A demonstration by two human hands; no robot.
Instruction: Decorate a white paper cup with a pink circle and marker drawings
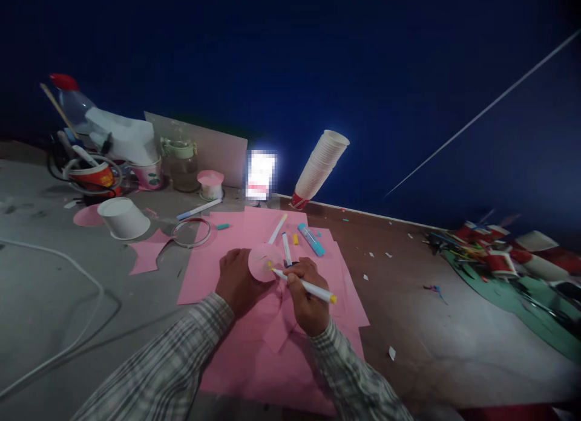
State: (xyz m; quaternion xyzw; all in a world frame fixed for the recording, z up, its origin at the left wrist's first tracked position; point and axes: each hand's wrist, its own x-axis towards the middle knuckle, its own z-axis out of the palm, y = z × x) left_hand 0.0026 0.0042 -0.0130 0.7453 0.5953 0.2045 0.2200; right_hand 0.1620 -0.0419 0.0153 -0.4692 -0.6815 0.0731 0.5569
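Right hand (pixel 311 294) closed, fingers & thumb pinching a white marker (pixel 313 288), yellow end pointing near & right, tip at the pink disc (pixel 259 259), where a small yellow mark shows; left hand (pixel 236 283) half curled at the disc's left & near edge, partly hidden under it, so can't tell if it actually grips; disc sits btwn the two hands, above overlapping pink sheets (pixel 254 366) spread on the table (pixel 403 306); just far of the disc, on the sheets, white pen w/ blue end (pixel 286 249), yellow cap (pixel 295 239), light-blue tube (pixel 311 239) & a pale pen (pixel 278 228), all close together; teal cap (pixel 222 226) further left, w/ clear ring (pixel 177 234) next to it partly over the sheets' edge; left of that, pink offcut (pixel 149 253) & upturned white cup (pixel 123 218); far left, jar (pixel 182 170) & a small cup w/ pink top (pixel 211 190); far middle, lit screen (pixel 261 174), pixelated, & a tall leaning cup stack (pixel 320 167) by the blue wall (pixel 290 58); white cable (pixel 93 282) runs along the left; far right, green mat (pixel 499 294) w/ jumbled cups etc, too dim to sort out
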